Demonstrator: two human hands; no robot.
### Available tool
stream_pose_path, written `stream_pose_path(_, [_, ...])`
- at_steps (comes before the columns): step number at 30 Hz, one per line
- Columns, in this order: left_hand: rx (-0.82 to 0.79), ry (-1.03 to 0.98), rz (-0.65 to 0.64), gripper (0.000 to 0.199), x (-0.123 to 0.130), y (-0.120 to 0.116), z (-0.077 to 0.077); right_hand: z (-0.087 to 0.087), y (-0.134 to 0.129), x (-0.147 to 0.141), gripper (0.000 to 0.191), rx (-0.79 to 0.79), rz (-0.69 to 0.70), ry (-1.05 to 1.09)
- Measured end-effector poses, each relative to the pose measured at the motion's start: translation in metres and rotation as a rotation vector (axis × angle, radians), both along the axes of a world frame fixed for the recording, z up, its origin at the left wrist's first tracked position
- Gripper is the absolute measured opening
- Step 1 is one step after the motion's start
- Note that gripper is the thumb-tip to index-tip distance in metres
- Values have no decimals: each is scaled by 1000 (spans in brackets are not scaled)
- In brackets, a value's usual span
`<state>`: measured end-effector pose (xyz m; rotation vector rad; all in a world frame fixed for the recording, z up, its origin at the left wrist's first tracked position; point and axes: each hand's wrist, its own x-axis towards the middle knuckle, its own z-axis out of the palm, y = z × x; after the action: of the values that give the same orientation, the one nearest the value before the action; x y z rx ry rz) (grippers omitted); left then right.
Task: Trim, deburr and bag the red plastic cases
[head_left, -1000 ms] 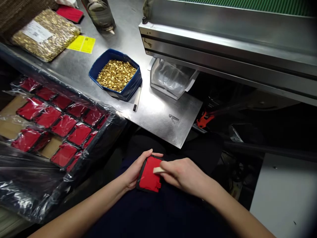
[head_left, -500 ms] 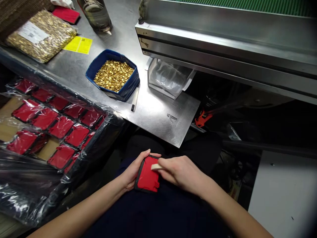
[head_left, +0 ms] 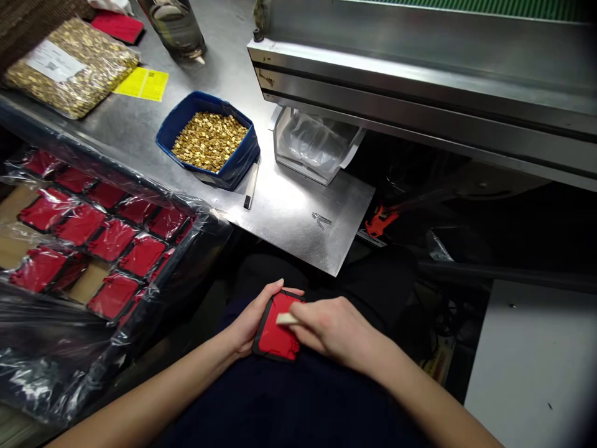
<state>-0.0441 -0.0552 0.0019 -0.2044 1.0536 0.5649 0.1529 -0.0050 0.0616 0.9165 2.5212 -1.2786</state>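
Low over my lap, my left hand (head_left: 252, 320) grips a red plastic part with a black rim (head_left: 273, 336) by its left side, thumb along the upper edge. My right hand (head_left: 333, 330) is closed on a small cream-coloured flat tool (head_left: 286, 319), whose end sticks out over the part's red face. Whether the tool touches that face I cannot tell. The fingertips of my right hand cover the part's right edge, and most of the tool is hidden inside the grip.
On the metal table (head_left: 298, 233) stand a blue bin (head_left: 252, 155) of small brass pieces, a knife-like tool (head_left: 252, 185), nippers (head_left: 321, 219) and a clear-lined tray (head_left: 312, 143). Left is a plastic-lined crate (head_left: 186, 261) of red parts. A metal conveyor frame (head_left: 396, 102) spans the upper right.
My right hand and the cream tool have shifted slightly left across the red part. My left hand holds the part in place. The whole view has moved a little.
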Motion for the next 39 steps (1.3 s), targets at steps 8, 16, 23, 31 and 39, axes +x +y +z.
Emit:
stream_pose_path(8, [12, 43, -16, 55, 1, -1, -1, 0, 0, 2, 23, -24, 0, 2])
stream_pose_path(16, [3, 53, 23, 53, 2, 1, 3, -1, 5, -8, 27, 13, 28, -39])
stream_pose_path(23, [-21, -39, 150, 59, -1, -5, -3, 4, 5, -13, 19, 18, 31, -9])
stream_pose_path(31, [29, -241, 262, 63, -12, -5, -19, -39, 111, -85, 33, 170, -500, -60])
stream_pose_path(39, [256, -292, 363, 46, -30, -24, -16, -61, 120, -5, 47, 530, -680, -196])
